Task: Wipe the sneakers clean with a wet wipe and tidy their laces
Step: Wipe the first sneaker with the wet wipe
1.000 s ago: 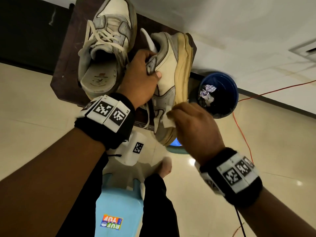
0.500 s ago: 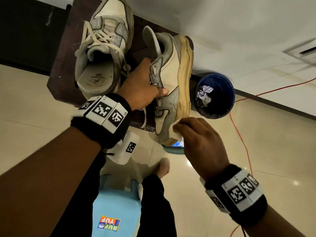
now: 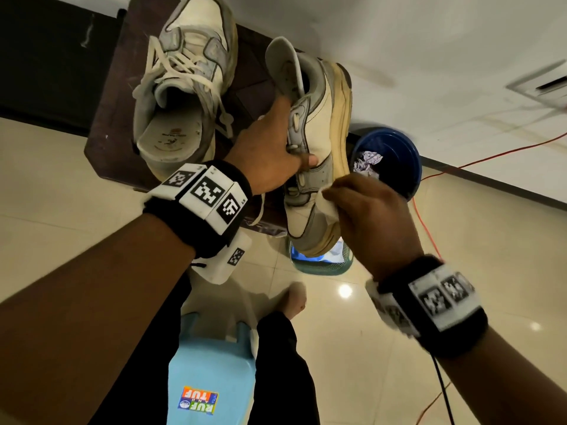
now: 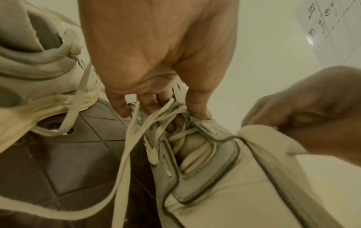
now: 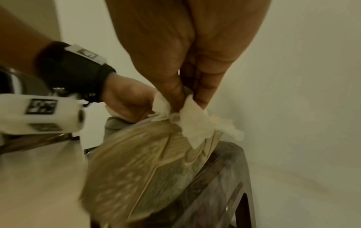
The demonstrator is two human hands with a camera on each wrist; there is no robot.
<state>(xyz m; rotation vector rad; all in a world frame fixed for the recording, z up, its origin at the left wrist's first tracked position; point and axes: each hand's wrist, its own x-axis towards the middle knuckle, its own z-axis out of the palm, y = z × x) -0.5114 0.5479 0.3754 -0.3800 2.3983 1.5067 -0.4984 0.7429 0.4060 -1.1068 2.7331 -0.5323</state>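
On the stool's (image 3: pixel 104 124) right edge, the left hand (image 3: pixel 270 154) grips a sneaker (image 3: pixel 319 148) tipped on its side, fingers hooked into the laces (image 4: pixel 148 132). The right hand (image 3: pixel 371 222) pinches a wipe (image 3: pixel 328 204) against the upper near the toe, just below the left thumb. Best to brace firmly, rub in short strokes, and refold to a fresh face. Beside it the other sneaker (image 3: pixel 181 87) stands upright.

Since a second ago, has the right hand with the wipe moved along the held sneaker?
Yes. The right hand with the wet wipe has slid along the sneaker toward its near end, away from the blue bin.
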